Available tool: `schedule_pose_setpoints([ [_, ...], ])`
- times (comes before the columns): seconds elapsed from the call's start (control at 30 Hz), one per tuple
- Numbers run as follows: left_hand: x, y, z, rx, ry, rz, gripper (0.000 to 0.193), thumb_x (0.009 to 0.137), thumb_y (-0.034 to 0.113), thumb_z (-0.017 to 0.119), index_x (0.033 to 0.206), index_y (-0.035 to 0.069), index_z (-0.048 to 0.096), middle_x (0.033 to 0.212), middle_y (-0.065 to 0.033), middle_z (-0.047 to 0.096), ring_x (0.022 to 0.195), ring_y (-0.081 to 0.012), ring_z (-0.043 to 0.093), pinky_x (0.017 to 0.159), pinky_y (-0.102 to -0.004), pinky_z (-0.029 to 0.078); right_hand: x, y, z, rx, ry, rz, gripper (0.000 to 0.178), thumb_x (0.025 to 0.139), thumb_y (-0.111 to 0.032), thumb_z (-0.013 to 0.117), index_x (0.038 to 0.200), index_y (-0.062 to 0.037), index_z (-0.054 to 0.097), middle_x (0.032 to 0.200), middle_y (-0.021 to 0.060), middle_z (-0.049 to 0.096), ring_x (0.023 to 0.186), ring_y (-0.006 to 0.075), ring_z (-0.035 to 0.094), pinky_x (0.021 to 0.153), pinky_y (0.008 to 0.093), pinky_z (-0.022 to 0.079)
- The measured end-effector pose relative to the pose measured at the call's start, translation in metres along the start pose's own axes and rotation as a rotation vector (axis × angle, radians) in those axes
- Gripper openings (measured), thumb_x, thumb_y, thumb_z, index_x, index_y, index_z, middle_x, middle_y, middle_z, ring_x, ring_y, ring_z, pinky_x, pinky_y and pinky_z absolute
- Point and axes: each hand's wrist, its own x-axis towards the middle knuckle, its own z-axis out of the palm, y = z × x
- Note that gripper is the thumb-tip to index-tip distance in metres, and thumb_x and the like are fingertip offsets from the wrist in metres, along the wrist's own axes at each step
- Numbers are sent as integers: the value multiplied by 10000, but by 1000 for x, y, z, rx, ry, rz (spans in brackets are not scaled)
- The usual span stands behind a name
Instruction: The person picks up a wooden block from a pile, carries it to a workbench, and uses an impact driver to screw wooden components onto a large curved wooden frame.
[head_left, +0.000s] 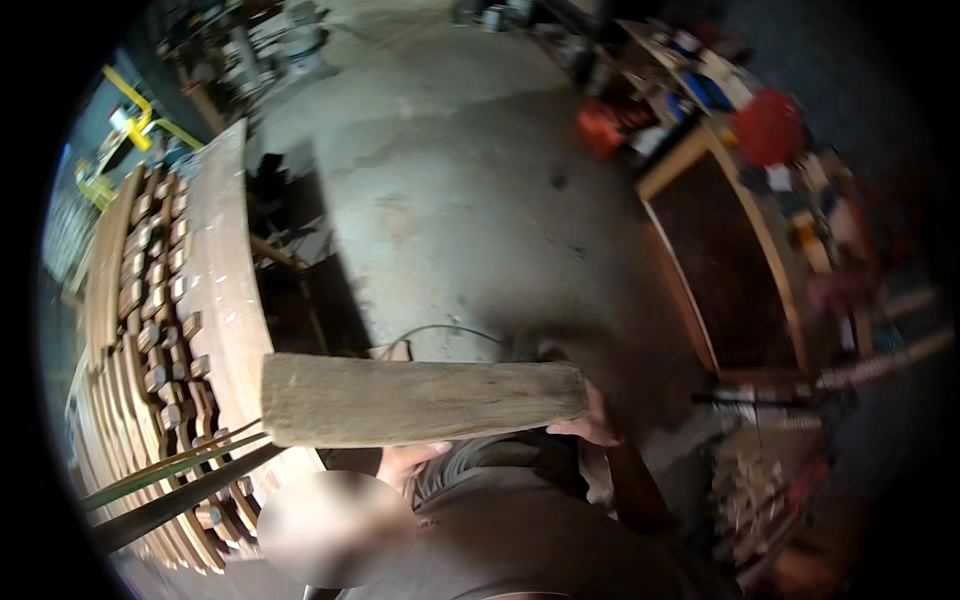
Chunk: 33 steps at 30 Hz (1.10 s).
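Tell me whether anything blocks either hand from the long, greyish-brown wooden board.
Nothing visible does. The right hand holds the long, greyish-brown wooden board at its right end; the left hand is at its near edge, with nothing showing between.

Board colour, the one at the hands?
The board is greyish brown with faint lengthwise grain; best seen in the head view.

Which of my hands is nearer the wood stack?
Left. Your left hand is right of the wood stack, at the near edge of the board; your right hand is farther, at the board's right end.
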Motion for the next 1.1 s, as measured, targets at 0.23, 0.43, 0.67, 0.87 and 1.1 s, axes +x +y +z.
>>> schedule_pose_setpoints([
  [0.23,163,31,65,112,216,7,641,698,-39,713,1278,-24,439,1214,-144,541,1140,-210,503,967,-334,408,201,-1,-114,21,-194,-11,717,648,-45,818,1260,19,450,1169,79,566,1077,161,523,946,316,409],
  [0.43,279,32,80,73,295,264,544,661,-102,718,1173,-56,538,1077,-147,631,1015,-237,591,865,-326,477,357,-29,-181,-5,-428,68,699,657,-80,828,1242,12,456,1156,71,567,1051,161,535,909,311,439],
  [0.67,446,105,71,-24,403,175,572,652,-123,687,1196,-52,524,1098,-151,622,1060,-259,573,891,-327,466,552,-43,-192,-47,-412,158,754,640,-99,831,1280,-12,441,1175,71,558,1090,163,519,906,322,449],
  [0.87,592,163,-4,-40,272,344,566,656,-95,708,1191,-46,531,1109,-154,618,1044,-258,582,872,-357,484,727,-90,-179,-417,-516,5,796,629,-113,826,1313,-31,428,1201,64,557,1087,164,535,883,314,475],
  [1.1,712,285,-57,-4,313,381,524,657,-34,749,1146,-40,563,1052,-132,637,972,-240,593,843,-349,479,911,-120,-124,-128,-429,182,838,617,-146,848,1325,-29,416,1219,88,557,1113,185,534,944,329,445],
])
